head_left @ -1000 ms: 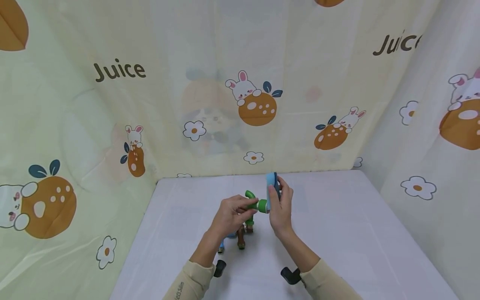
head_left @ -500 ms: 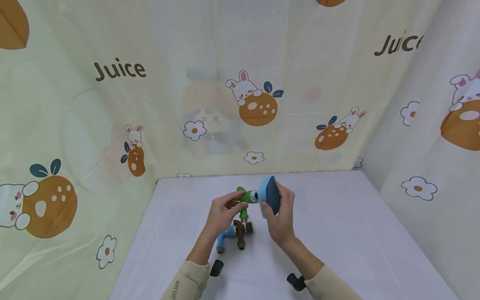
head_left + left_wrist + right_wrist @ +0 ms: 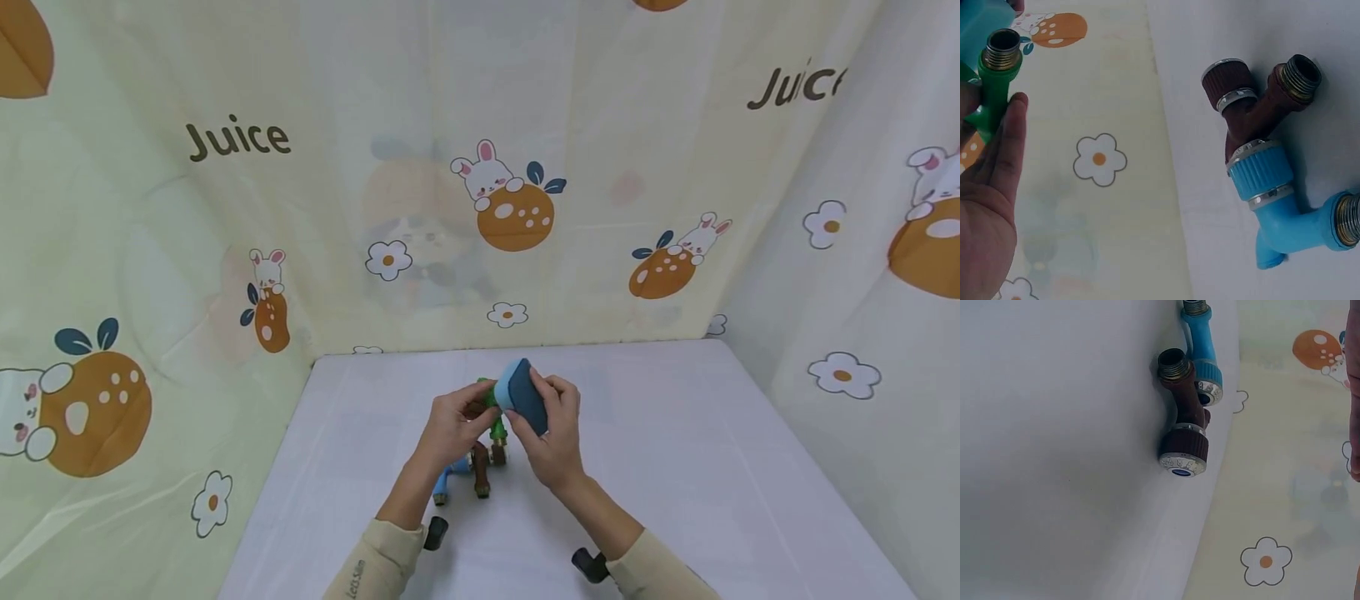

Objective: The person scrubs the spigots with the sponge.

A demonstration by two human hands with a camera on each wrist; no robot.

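Observation:
In the head view my left hand [image 3: 452, 425] holds a green water tap [image 3: 498, 431] above the table, its threaded brass end pointing down. My right hand [image 3: 555, 437] grips a sponge [image 3: 529, 402], light blue on one side and dark blue on the other. The sponge's light side lies against or just in front of the tap's knob end, hiding it; contact cannot be made out. In the left wrist view the green tap [image 3: 999, 81] stands between the thumb and straight fingers [image 3: 1013, 144]. Only an edge of the right hand [image 3: 1355, 394] shows in the right wrist view.
Below the hands, a brown tap [image 3: 482, 477] and a blue tap [image 3: 442, 487] lie close together on the white-covered table [image 3: 675, 467]. A patterned curtain [image 3: 420, 192] hangs behind and at both sides. Black devices [image 3: 589, 566] sit near both wrists.
The sponge has moved left and tilted, its dark side now turned more to the head camera. It now covers the tap's knob. The left hand shifted left, then slightly back right.

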